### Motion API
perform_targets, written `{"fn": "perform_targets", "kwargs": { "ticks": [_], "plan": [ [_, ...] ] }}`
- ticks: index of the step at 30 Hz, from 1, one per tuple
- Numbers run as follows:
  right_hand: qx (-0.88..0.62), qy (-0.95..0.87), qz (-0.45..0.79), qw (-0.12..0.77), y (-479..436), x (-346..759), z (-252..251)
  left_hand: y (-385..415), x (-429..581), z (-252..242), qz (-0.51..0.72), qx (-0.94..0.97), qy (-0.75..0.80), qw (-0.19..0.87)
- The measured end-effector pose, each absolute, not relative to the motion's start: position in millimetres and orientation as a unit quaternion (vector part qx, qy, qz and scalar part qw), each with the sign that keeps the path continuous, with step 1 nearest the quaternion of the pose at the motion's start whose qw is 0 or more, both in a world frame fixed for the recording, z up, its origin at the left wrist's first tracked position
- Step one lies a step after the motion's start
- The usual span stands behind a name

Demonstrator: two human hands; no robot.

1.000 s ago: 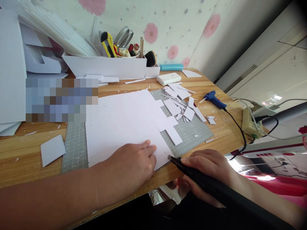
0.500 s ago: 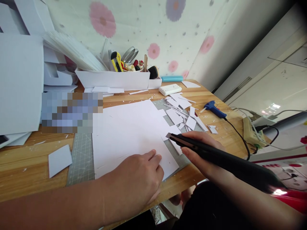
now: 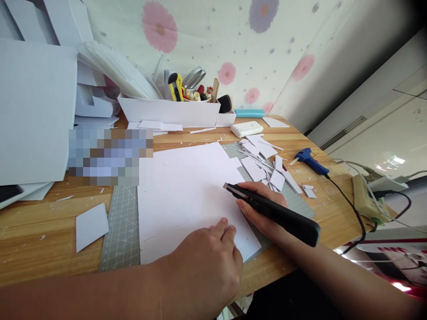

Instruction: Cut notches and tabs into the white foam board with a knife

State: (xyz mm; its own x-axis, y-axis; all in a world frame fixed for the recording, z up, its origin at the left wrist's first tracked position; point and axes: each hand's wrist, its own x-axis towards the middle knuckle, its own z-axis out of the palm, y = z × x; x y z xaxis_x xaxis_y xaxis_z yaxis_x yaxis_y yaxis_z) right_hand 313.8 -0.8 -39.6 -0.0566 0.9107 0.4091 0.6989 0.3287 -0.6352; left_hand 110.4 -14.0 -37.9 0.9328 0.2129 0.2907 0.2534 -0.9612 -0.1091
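Leftmost, a loose white offcut lies on the bench, well apart from the fingers. Next, the left hand is laid flat, fingers spread open and gripping nothing, on the near edge of the white foam board sheet over the cutting mat. Beyond those fingers, the right hand is wrapped closed around a black utility knife, blade tip on the sheet. Steady pressure should be kept, with the pinning fingers clear of the blade's line.
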Motion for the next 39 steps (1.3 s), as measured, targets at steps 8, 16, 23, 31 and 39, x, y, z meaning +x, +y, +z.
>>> {"fn": "perform_targets", "kwargs": {
  "ticks": [8,16,23,31,39],
  "plan": [
    [-0.56,-0.72,0.145,0.383,0,313,-39,-15,110,-37,-0.135,-0.981,-0.125,0.068],
    [-0.556,-0.724,0.149,0.38,1,313,-38,-15,112,-38,-0.127,-0.983,-0.117,0.068],
    [-0.542,-0.727,0.158,0.39,3,313,-40,-17,113,-38,-0.116,-0.983,-0.124,0.061],
    [-0.536,-0.752,0.157,0.35,6,316,-34,-16,113,-39,-0.068,-0.99,-0.116,0.041],
    [-0.52,-0.773,0.139,0.337,-3,316,-28,-15,116,-26,-0.022,-0.991,-0.129,0.026]
  ]
}}
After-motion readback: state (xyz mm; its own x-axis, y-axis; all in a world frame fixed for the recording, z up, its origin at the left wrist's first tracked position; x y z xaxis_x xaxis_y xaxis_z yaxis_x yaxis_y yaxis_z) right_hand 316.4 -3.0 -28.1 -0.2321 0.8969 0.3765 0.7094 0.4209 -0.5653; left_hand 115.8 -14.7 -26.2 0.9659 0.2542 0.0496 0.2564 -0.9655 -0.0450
